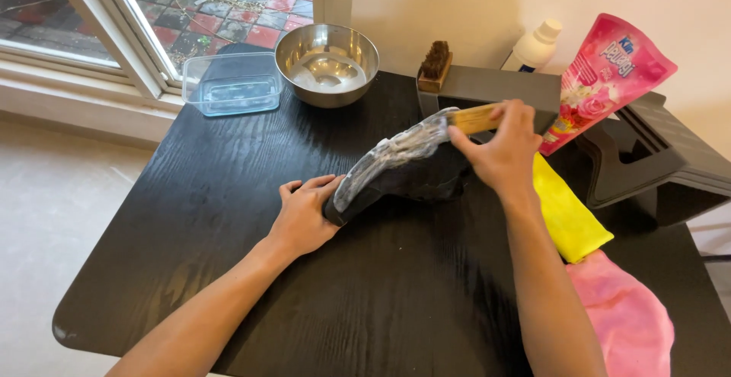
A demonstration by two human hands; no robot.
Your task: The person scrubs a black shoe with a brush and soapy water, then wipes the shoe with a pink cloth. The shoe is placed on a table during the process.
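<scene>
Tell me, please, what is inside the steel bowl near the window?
The steel bowl holds a shallow pool of whitish, cloudy liquid at its bottom, with light reflecting off it. No tool or cloth lies in it. The near inner wall is hidden by the rim, so anything low there cannot be seen.
</scene>
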